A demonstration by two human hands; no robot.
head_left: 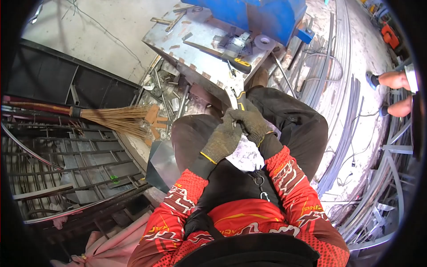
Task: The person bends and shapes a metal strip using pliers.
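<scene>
Pliers (238, 97) are sticking out beyond the lap, ahead of a red jersey (249, 216) with only partly legible lettering. The gloved left hand (222, 141) is curling against the right hand (252, 122), its exact hold unclear; the right is grasping the handles. Beyond, the worktop (167, 42) is supporting a round disc (265, 42) beside a blue metal housing (258, 17).

L hand (255, 122) & R hand (222, 140) at pliers (232, 92), prob. locking.
</scene>
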